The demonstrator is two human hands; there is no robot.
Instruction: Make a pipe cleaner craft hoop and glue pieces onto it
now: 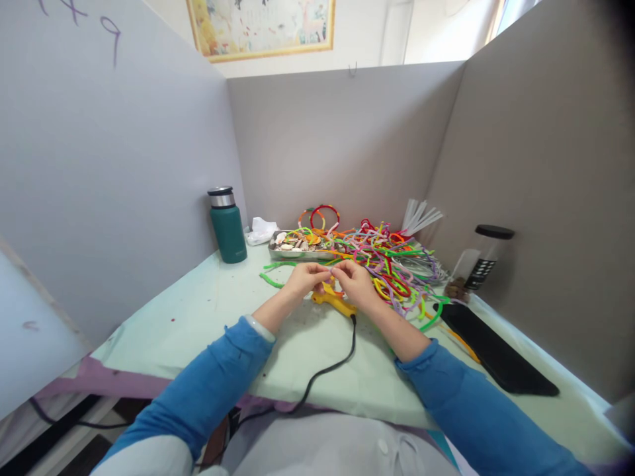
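My left hand (pixel 308 277) and my right hand (pixel 353 280) meet over the middle of the table, thumbs and fingers pinched together. Whatever sits between the fingertips is too small to make out. Just below them lies a yellow hot glue gun (pixel 333 303), its black cord (pixel 327 370) running toward the table's front edge. Beside my left hand a green pipe cleaner (pixel 270 280) rests on the table. Beyond my right hand spreads a tangled heap of many-coloured pipe cleaners (pixel 391 254). A metal tray (pixel 280 254) holding shells stands behind my hands.
A green bottle (pixel 228 228) and a crumpled white tissue (pixel 262 231) stand at the back left. Rings of pipe cleaner (pixel 326 207) lean behind the tray. White glue sticks (pixel 419 217), a black-lidded jar (pixel 483 261) and a long black object (pixel 496 350) are at right. Grey partitions (pixel 347 139) enclose the table.
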